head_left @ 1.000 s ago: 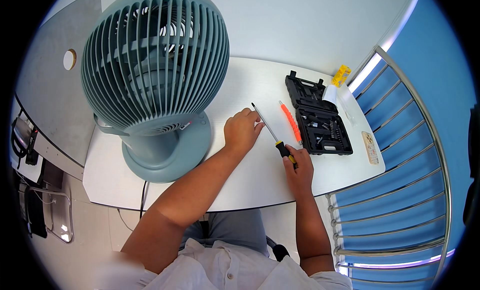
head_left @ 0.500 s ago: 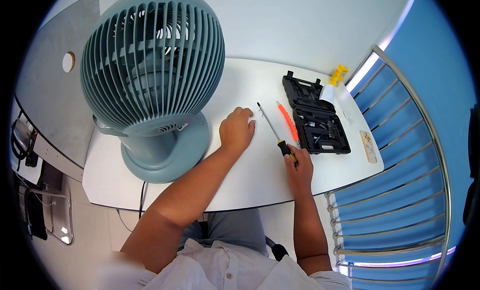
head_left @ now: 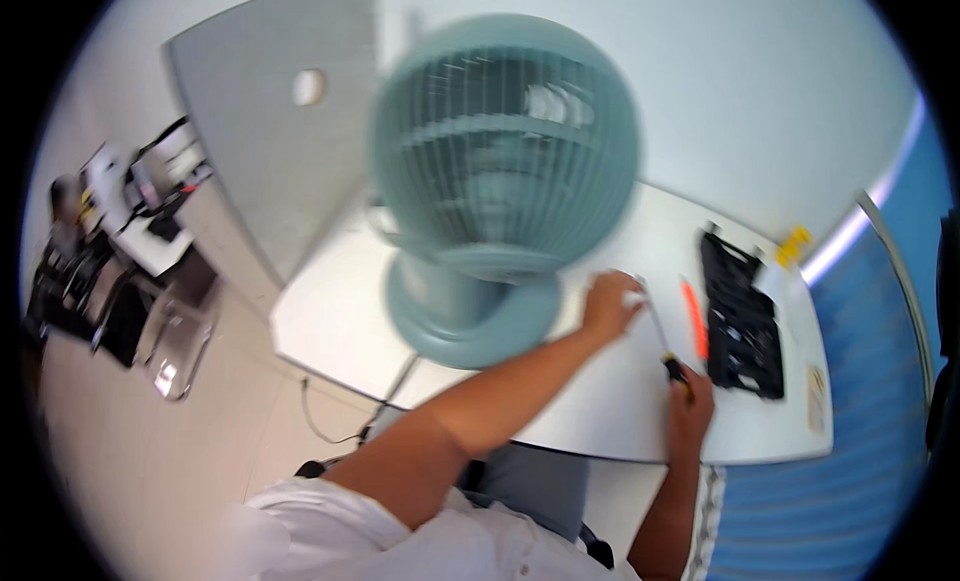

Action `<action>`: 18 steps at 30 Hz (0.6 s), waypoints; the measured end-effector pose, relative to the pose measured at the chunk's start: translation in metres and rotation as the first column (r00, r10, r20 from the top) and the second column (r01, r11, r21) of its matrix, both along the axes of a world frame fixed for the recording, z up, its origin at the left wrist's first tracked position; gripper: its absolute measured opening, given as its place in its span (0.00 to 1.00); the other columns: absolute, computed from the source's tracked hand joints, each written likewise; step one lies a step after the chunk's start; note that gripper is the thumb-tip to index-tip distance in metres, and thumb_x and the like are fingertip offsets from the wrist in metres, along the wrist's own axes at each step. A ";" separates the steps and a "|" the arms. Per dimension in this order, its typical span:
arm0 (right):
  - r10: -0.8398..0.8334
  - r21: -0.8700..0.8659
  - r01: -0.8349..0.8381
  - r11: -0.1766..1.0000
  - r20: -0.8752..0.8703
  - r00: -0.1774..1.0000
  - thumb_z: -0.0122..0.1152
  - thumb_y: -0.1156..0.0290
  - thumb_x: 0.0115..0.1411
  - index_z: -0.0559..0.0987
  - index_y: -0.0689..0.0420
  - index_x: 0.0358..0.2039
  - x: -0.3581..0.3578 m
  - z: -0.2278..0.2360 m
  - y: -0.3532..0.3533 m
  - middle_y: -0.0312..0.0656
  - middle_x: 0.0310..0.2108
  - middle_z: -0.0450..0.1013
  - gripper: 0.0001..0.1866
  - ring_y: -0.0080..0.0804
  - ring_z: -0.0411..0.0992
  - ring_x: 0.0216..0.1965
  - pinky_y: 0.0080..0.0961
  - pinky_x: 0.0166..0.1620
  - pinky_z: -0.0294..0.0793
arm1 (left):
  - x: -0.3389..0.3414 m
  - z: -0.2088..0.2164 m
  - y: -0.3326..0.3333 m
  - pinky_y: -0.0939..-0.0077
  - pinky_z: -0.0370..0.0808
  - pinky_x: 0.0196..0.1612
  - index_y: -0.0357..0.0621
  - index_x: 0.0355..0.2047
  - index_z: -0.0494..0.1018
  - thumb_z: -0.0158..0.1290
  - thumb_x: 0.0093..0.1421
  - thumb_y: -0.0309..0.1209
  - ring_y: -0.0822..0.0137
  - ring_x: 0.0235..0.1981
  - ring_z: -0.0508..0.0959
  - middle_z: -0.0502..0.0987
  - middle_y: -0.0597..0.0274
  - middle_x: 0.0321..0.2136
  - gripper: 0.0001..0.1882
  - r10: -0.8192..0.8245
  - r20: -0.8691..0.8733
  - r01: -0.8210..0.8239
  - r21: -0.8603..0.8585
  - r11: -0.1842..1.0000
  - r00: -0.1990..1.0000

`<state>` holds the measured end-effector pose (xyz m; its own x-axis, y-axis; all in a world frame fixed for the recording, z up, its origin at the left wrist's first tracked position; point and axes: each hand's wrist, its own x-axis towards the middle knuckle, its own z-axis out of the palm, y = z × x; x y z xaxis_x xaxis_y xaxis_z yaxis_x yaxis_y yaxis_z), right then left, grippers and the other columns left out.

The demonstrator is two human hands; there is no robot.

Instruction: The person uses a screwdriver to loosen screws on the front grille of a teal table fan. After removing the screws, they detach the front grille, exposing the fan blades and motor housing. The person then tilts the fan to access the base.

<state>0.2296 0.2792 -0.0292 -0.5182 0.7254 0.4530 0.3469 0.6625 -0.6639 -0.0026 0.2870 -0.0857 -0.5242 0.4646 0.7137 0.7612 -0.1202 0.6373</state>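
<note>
- Grips a long, thin-shafted screwdriver point(head_left: 677, 374) with a black and yellow handle in the right hand point(head_left: 690, 406), fingers wrapped closed around that handle, over the right part of a smooth white table point(head_left: 600, 406).
- Points the slim metal shaft away from the body and slightly leftward, toward the fingertips of the left hand point(head_left: 608, 306).
- Has the left hand beside the tip end of the shaft, fingers bent; cannot tell, through the blur, a light pinch on the tip from a narrow gap.
- Shows a large blue-green fan point(head_left: 505, 181) with a ball-shaped, slatted head and a round base, upright on the table, left of both hands, near the left one.
- Trails a dark, thin cable point(head_left: 403, 376) from beside the fan's base over the near edge of the table.
- Includes, right of the screwdriver, a slim bright-orange rod point(head_left: 696, 321) and, just beyond, an open black hinged case point(head_left: 742, 303) with small fittings inside, too blurred to name.
- Includes also a small yellow object point(head_left: 795, 247) behind the case.
- Judging by the present layout, counts as done the opening of the case and the taking up of the screwdriver.
- Looks not yet begun on the fan: head and base joined, slats in place, screwdriver apart from both.
</note>
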 end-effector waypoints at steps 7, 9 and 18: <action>0.003 0.067 -0.007 0.998 0.059 0.998 0.51 0.73 0.59 0.74 0.66 0.47 0.013 -0.006 0.006 0.44 0.32 0.66 0.17 0.36 0.65 0.33 0.29 0.37 0.65 | 0.022 0.022 -0.013 0.60 0.69 0.45 0.49 0.24 0.76 0.62 0.46 0.30 0.55 0.43 0.71 0.74 0.63 0.33 0.05 -0.024 0.221 0.036 -0.051 0.998 0.975; 0.000 0.030 -0.002 1.000 0.080 0.997 0.50 0.73 0.60 0.74 0.67 0.48 0.008 0.002 0.000 0.43 0.32 0.65 0.17 0.35 0.65 0.33 0.29 0.38 0.65 | 0.019 0.021 -0.012 0.62 0.68 0.46 0.48 0.23 0.73 0.61 0.46 0.26 0.56 0.43 0.70 0.74 0.64 0.33 0.07 -0.040 0.278 0.064 -0.080 0.995 0.960; -0.021 0.011 0.018 1.000 0.238 0.971 0.50 0.60 0.63 0.77 0.64 0.47 -0.001 0.019 -0.011 0.58 0.42 0.71 0.21 0.56 0.68 0.43 0.43 0.49 0.65 | 0.015 0.004 0.005 0.58 0.69 0.39 0.48 0.20 0.73 0.57 0.44 0.26 0.54 0.38 0.71 0.72 0.61 0.29 0.04 0.010 0.192 -0.020 0.049 0.999 0.981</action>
<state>0.2290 0.2677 -0.0102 -0.5976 0.7329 0.3251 0.5069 0.6595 -0.5550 0.0123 0.2915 -0.0820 -0.6603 0.4215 0.6215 0.6273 -0.1455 0.7651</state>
